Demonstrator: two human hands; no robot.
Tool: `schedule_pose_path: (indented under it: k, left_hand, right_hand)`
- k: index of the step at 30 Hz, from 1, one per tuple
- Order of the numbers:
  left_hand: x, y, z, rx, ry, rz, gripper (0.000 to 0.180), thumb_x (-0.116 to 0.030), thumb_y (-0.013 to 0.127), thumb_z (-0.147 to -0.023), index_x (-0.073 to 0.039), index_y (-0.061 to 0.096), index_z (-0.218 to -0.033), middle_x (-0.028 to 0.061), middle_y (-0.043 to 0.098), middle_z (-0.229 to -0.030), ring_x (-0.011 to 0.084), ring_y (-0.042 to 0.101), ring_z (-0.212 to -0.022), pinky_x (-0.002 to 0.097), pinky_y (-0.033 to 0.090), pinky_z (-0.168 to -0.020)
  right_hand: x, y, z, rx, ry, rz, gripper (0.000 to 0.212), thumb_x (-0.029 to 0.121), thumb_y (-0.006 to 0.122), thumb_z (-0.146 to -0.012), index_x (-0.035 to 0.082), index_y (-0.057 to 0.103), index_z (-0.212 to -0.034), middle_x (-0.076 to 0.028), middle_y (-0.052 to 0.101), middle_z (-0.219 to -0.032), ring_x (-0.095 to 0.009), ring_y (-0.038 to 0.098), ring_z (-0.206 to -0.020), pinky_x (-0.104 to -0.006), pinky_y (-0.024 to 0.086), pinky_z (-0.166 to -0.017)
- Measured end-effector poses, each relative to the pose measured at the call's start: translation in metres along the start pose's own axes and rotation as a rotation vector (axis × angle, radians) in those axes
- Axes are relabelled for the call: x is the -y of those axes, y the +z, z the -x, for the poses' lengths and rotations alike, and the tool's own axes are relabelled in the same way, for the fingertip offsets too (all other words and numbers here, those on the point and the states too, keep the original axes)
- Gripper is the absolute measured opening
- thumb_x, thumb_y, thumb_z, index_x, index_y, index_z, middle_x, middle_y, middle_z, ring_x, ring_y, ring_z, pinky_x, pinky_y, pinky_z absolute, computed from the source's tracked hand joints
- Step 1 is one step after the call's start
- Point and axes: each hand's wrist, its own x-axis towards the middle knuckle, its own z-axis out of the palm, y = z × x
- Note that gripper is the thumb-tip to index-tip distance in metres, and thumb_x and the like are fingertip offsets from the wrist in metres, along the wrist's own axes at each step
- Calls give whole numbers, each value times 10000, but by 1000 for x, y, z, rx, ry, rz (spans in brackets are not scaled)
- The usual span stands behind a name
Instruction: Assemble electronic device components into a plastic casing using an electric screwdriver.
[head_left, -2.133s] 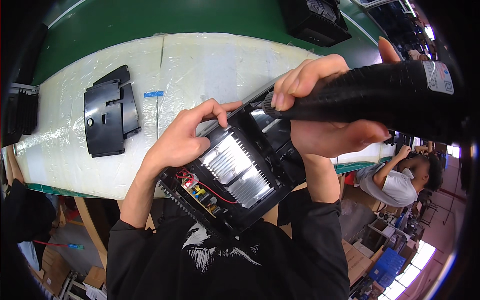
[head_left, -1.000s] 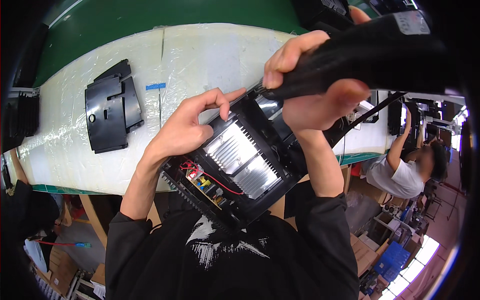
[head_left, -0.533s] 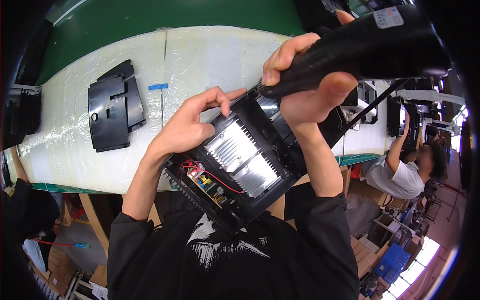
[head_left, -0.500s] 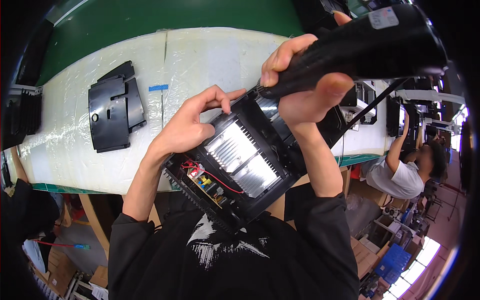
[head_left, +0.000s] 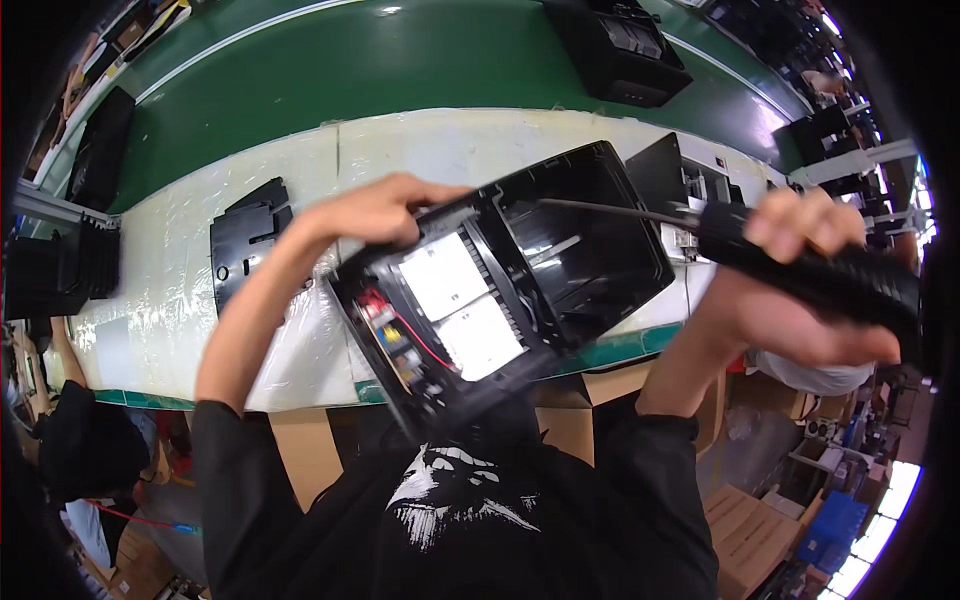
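Observation:
A black open-topped plastic housing (head_left: 610,235) lies askew at the near edge of the table, below my chest. Inside it are two shiny silver plates (head_left: 447,275) and, at its left end, a small circuit board (head_left: 392,345) with red wires. Over the housing's far left rim, my left hand (head_left: 385,208) is closed with its thumb inside and a finger along the edge. My right hand (head_left: 800,310), blurred, grips a black electric screwdriver (head_left: 740,232) out to the right. Its long thin bit points left across the housing's deep bay; whether the tip touches anything cannot be told.
Flat black panels (head_left: 240,250) lie left on the film-covered table (head_left: 400,140). Beyond runs a green conveyor (head_left: 350,65) carrying another black unit (head_left: 630,60). Black parts (head_left: 60,255) are stacked far left. A person (head_left: 90,440) stands left; another is partly hidden right. Cardboard boxes (head_left: 750,540) sit lower right.
My right hand has swung the screwdriver from over the housing's far rim to the right and toward me, tipping it level. My left hand stays on the rim. The view has tilted toward the conveyor.

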Motion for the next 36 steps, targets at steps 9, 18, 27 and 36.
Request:
schedule_pose_path:
  k: [9, 18, 27, 36]
  left_hand:
    - [-15, -47, -120, 212, 112, -315, 717, 113, 382, -529, -75, 605, -1184, 88, 686, -882, 116, 595, -763, 228, 464, -729]
    - [-66, 2, -203, 356, 149, -420, 418, 133, 417, -659, -23, 695, -930, 89, 694, -800, 141, 638, -720, 267, 490, -683]
    - [-104, 39, -217, 438, 98, -600, 421, 138, 454, -602, -89, 707, -850, 73, 688, -804, 236, 652, -754, 344, 504, -683]
    - [-91, 128, -101, -1, 733, -638, 345, -50, 577, -681, -15, 577, -1024, 118, 600, -971, 274, 576, -895, 374, 467, -809]
  right_hand:
    - [99, -129, 64, -745, -353, 875, 814, 810, 272, -758, 29, 496, -701, -96, 500, -617, -227, 480, -536, -339, 409, -546]
    - [73, -166, 82, -802, -326, 889, 770, 746, 272, -822, 11, 471, -704, -99, 457, -584, -206, 469, -461, -318, 434, -454]
    - [60, -175, 73, -710, -102, 826, 735, 763, 358, -780, 43, 485, -857, -91, 492, -652, -207, 493, -506, -324, 430, -483]
    - [-11, -178, -8, -383, 124, 970, 385, 373, 514, -916, 33, 407, -1061, -80, 537, -627, -147, 516, -443, -257, 433, -398]
